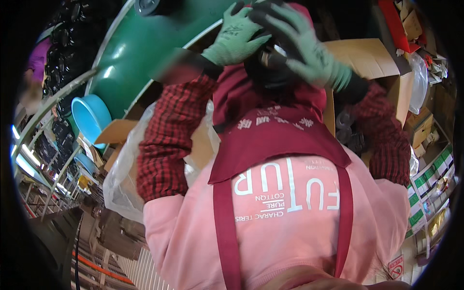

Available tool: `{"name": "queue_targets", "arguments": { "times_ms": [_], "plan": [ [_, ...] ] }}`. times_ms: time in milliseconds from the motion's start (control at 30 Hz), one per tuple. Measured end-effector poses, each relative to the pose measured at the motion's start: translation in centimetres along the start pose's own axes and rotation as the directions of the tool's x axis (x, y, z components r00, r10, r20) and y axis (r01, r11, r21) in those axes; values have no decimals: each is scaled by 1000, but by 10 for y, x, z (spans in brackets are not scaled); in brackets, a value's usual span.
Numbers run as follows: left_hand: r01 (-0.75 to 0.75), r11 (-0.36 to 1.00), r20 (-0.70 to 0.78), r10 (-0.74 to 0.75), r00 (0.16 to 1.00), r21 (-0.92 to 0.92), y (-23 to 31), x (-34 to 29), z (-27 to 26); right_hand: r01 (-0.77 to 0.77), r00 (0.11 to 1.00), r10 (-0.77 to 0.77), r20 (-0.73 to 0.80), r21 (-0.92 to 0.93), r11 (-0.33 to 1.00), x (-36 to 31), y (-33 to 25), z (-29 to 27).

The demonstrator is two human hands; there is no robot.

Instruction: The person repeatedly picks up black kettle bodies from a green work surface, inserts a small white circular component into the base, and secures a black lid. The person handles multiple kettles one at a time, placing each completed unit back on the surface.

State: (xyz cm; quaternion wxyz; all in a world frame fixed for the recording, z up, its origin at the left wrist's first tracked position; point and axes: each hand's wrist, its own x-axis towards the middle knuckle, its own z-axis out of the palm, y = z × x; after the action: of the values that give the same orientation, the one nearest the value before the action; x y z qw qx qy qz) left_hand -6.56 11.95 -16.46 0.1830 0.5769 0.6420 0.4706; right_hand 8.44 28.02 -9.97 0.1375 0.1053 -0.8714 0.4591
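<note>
Both my hands wear pale green knit gloves with black-coated fingers. They are at the top of the head view, over the lap of my maroon apron (280, 142). My left hand (238, 39) is on the left side of a dark, rounded black part (267, 79), its thumb reaching toward it. From the right, my right hand (309, 53) curves over the same part, fingers bent across its top. A small shiny spot shows between the hands. The gloves hide much of the part, so its exact kind cannot be made out.
A green curved tabletop (128, 58) lies ahead on the left, with a black round piece (147, 6) on it. Near its edge is a light blue basin (91, 117). Cardboard boxes (362, 55) with raised flaps flank me, one lined with clear plastic (121, 181). Black glossy parts (60, 53) are stacked far left.
</note>
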Motion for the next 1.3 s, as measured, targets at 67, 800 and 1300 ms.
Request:
{"name": "queue_targets", "arguments": {
  "times_ms": [67, 800, 1300],
  "plan": [
    [-151, 984, -175, 133, 975, -93, -39, 35, 51, 59, 992, -48, 113, -98, 993, 21, -55, 41],
    [750, 547, 72, -822, 564, 372, 64, -30, -4, -105, 984, 170, 55, -595, 797, 45, 37, 77],
    [78, 917, 391, -242, 888, 391, 45, -21, -10, -763, -127, 418, 899, -358, 538, 55, 38, -11]
  ]
}}
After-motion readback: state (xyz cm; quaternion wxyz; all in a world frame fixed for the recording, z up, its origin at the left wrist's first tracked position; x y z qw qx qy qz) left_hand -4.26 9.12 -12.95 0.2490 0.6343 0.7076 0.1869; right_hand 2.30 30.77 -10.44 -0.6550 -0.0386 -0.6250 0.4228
